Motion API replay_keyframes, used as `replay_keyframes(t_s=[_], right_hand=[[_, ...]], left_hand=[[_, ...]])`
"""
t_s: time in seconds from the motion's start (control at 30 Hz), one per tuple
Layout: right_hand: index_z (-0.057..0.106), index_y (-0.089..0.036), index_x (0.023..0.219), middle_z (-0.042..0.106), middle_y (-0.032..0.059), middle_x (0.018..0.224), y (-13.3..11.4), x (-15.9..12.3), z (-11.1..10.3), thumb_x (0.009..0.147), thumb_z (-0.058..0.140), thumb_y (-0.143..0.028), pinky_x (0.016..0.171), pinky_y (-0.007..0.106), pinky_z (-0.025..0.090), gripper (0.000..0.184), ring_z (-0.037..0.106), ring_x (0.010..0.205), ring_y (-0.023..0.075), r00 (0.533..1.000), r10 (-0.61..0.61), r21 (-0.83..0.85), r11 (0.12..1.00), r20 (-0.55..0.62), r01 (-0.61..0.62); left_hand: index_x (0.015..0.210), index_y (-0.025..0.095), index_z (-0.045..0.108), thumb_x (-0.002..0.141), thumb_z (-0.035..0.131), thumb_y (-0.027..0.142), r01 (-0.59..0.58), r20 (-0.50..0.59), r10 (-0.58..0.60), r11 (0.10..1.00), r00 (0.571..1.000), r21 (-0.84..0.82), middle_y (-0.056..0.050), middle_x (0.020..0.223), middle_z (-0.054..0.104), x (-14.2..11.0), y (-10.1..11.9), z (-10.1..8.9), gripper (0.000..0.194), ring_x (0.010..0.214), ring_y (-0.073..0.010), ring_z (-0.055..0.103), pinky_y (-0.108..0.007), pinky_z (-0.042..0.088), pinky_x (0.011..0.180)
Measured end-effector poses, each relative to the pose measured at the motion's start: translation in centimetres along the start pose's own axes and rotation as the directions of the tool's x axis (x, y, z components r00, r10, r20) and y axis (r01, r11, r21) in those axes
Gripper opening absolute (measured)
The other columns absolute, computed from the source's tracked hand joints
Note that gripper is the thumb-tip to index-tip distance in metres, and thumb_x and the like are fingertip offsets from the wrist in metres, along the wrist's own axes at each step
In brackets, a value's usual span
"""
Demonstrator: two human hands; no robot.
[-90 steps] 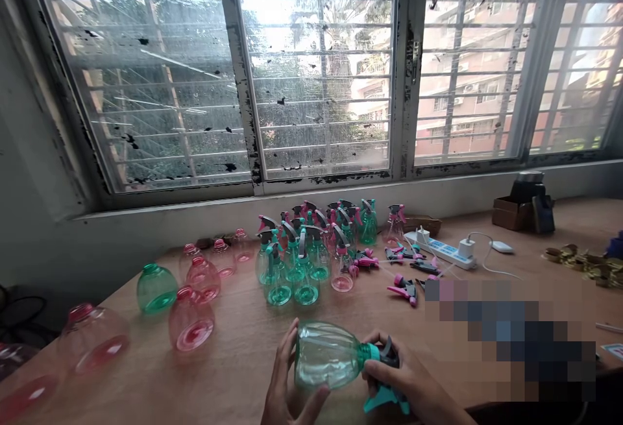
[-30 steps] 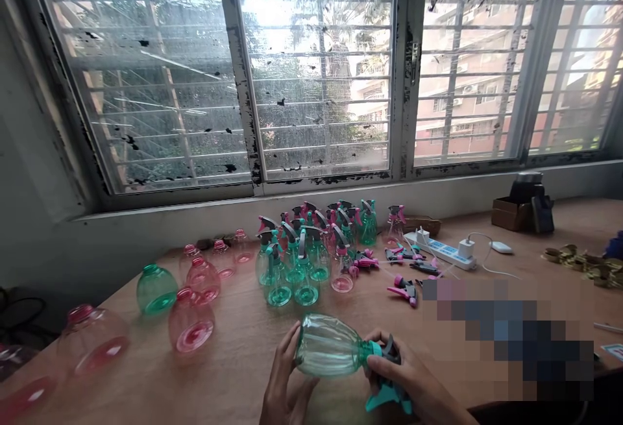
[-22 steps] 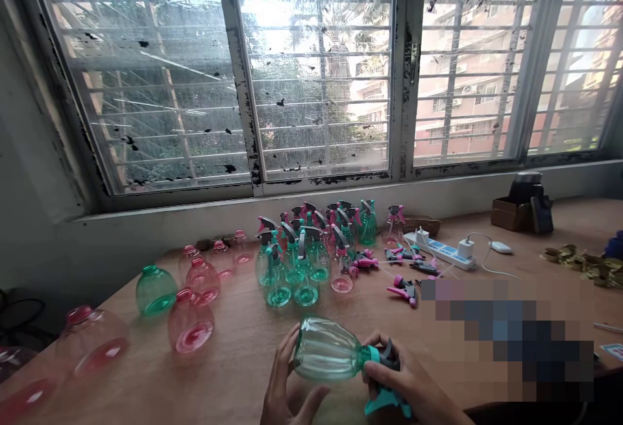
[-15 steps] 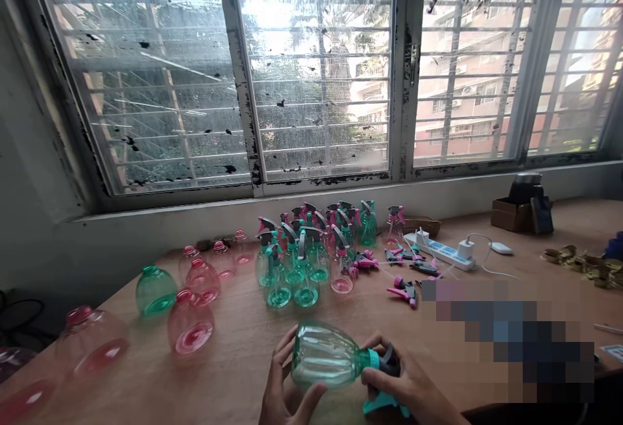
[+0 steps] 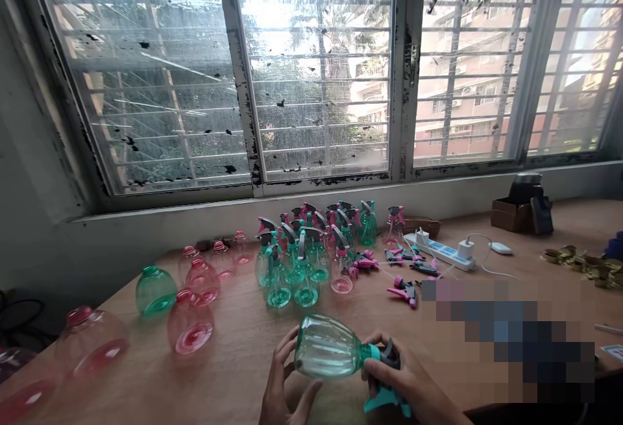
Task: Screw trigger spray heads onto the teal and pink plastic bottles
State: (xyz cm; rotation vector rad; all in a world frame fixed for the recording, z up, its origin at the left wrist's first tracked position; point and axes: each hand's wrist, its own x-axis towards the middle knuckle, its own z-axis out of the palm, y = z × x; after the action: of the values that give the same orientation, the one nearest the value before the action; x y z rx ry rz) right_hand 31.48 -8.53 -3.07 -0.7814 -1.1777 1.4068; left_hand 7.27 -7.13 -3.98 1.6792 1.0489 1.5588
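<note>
A clear green spray bottle point(image 5: 328, 347) lies on its side in the air near the table's front edge, its base to the left. Around the base curve the fingers of my left hand point(image 5: 287, 383), the thumb below. My right hand point(image 5: 402, 373) is closed around the neck and the sprayer head point(image 5: 384, 357), which has a teal collar, a black top and a teal trigger pointing down. Part of the head is hidden by my right fingers. Beyond the bottle stands a group of green and pink spray bottles point(image 5: 305, 289) fitted with sprayer heads.
Several pink bottles without heads point(image 5: 191, 331) and a green one point(image 5: 156, 292) stand at left. Loose pink-and-black sprayer heads point(image 5: 405, 292) lie right of the group. Farther right are a power strip point(image 5: 440, 251), a cardboard box point(image 5: 511, 215) and gold-coloured pieces point(image 5: 584, 266).
The bottle has tilted and shifted slightly, its base end moving up and a little to the right. My left thumb sits slightly farther left. Both hands stay at the bottle.
</note>
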Motion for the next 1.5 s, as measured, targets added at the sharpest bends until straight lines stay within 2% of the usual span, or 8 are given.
replay_keyframes(t_s=[0.23, 0.5, 0.77, 1.13, 1.3, 1.5], right_hand=[[0.059, -0.02, 0.094, 0.075, -0.0002, 0.074, -0.4, 0.2, 0.2, 0.081, 0.082, -0.045, 0.057, 0.025, 0.05, 0.036, 0.068, 0.062, 0.0161, 1.0, 0.004, -0.028, 1.0, -0.011, -0.005], [0.059, -0.021, 0.094, 0.075, -0.0001, 0.072, -1.0, 0.0, 0.7, 0.075, 0.084, -0.052, 0.056, 0.026, 0.05, 0.044, 0.068, 0.06, 0.017, 0.999, 0.029, -0.046, 0.998, -0.03, -0.031], [0.061, -0.02, 0.096, 0.076, 0.0004, 0.076, -0.2, 0.2, 0.1, 0.08, 0.083, -0.044, 0.055, 0.024, 0.05, 0.036, 0.069, 0.061, 0.0163, 1.0, 0.002, 0.0, 1.0, -0.015, -0.002], [0.06, -0.02, 0.093, 0.075, 0.0004, 0.074, -0.5, 0.2, 0.5, 0.08, 0.082, -0.047, 0.057, 0.026, 0.051, 0.037, 0.068, 0.06, 0.0163, 1.0, -0.002, -0.01, 1.0, -0.012, 0.002], [0.06, -0.02, 0.095, 0.076, 0.0, 0.075, -0.2, 0.3, 0.2, 0.083, 0.081, -0.043, 0.058, 0.025, 0.052, 0.034, 0.069, 0.061, 0.0153, 1.0, -0.01, 0.001, 1.0, -0.01, 0.01], [0.061, -0.019, 0.095, 0.077, 0.0014, 0.077, 0.3, 0.4, -0.2, 0.085, 0.08, -0.04, 0.057, 0.023, 0.052, 0.03, 0.069, 0.063, 0.0147, 1.0, -0.016, 0.046, 0.999, 0.004, 0.016]], left_hand=[[0.128, 0.031, 0.06, 0.084, 0.073, 0.046, -0.017, -0.014, 0.017, 0.999, 1.0, -0.028, -0.01, 0.148, 0.056, 0.0, 0.9, 0.3, 0.048, 0.126, -0.0339, 0.064, -0.042, 0.059, 0.099], [0.123, 0.026, 0.063, 0.084, 0.072, 0.05, 0.038, -0.028, -0.038, 0.999, 0.999, -0.018, -0.012, 0.147, 0.058, 0.0, 1.2, 0.1, 0.047, 0.125, -0.0345, 0.064, -0.038, 0.063, 0.09], [0.126, 0.033, 0.066, 0.09, 0.067, 0.045, -0.093, -0.061, 0.095, 0.995, 0.994, 0.039, -0.007, 0.147, 0.058, 0.3, 0.6, 0.1, 0.038, 0.134, -0.0329, 0.056, -0.037, 0.059, 0.094], [0.125, 0.031, 0.06, 0.088, 0.069, 0.046, -0.001, -0.004, 0.001, 1.0, 1.0, 0.006, -0.009, 0.149, 0.053, 0.0, 0.9, 0.1, 0.041, 0.133, -0.0342, 0.057, -0.043, 0.055, 0.103], [0.122, 0.031, 0.061, 0.087, 0.07, 0.047, 0.036, 0.004, -0.036, 0.999, 0.999, -0.029, -0.009, 0.149, 0.053, 0.0, 0.8, 0.1, 0.04, 0.131, -0.034, 0.058, -0.041, 0.058, 0.099], [0.123, 0.031, 0.062, 0.087, 0.071, 0.044, 0.025, 0.007, -0.025, 0.999, 1.0, -0.048, -0.008, 0.149, 0.052, 0.2, 0.5, 0.2, 0.039, 0.134, -0.0346, 0.056, -0.041, 0.057, 0.099]])
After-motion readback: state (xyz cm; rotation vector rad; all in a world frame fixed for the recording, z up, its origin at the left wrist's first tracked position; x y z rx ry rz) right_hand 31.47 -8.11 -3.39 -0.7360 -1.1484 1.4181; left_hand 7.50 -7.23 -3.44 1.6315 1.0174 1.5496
